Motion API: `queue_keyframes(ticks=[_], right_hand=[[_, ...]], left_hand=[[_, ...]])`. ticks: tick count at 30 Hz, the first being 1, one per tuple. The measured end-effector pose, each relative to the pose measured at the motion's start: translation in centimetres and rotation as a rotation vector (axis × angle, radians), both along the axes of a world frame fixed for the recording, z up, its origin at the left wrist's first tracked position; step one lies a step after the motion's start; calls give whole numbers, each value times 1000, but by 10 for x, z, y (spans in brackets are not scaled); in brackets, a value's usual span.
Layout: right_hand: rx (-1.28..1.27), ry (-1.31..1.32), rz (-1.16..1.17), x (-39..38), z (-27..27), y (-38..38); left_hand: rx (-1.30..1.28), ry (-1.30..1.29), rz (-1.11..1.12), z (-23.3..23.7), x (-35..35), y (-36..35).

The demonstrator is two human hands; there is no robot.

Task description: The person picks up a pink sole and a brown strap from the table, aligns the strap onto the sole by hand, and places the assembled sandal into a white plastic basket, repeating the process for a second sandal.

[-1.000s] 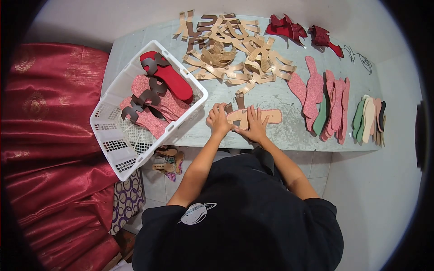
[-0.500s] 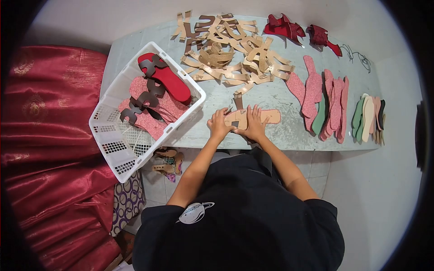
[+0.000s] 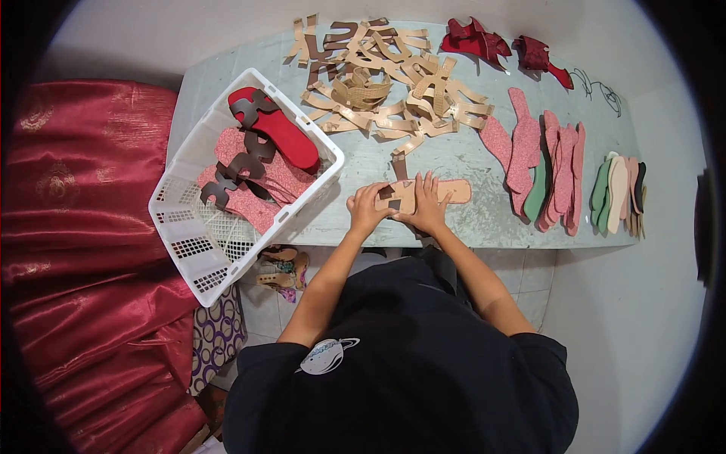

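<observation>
A tan shoe sole [image 3: 457, 191] with a pinkish edge lies sideways on the table's near side, underside apparently up. Brown strap ends are folded onto its face, and a brown strap [image 3: 399, 168] sticks out past its far edge. My left hand [image 3: 366, 210] is wrapped round the sole's left end, fingers on the far edge and thumb on the near edge. Across the middle of the sole, my right hand [image 3: 426, 208] grips it with fingers over the top and the thumb toward my left hand. Fingers partly hide the strap ends.
A white plastic basket [image 3: 172, 216] with pink soles, brown straps and a red sandal [image 3: 291, 140] stands left. Tan straps [image 3: 363, 91] are heaped behind my hands. Pink soles [image 3: 522, 151], green soles [image 3: 601, 197] and red uppers [image 3: 476, 45] lie right and far right.
A brown strap end by my left fingers now lies down on the sole's face. My left fingers have shifted slightly; my right hand stays nearly in place.
</observation>
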State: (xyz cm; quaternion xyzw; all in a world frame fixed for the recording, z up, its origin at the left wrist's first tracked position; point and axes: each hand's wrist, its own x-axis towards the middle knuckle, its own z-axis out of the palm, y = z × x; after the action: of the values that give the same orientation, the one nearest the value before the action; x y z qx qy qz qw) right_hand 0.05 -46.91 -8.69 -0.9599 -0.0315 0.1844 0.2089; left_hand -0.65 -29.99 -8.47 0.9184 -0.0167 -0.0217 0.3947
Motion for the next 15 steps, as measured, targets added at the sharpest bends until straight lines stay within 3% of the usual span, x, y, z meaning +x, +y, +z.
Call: queue_keyframes(ticks=[15], right_hand=[[-6,-2,-5,0,-1,0]], left_hand=[[113,-128,-121,0,-4,6]])
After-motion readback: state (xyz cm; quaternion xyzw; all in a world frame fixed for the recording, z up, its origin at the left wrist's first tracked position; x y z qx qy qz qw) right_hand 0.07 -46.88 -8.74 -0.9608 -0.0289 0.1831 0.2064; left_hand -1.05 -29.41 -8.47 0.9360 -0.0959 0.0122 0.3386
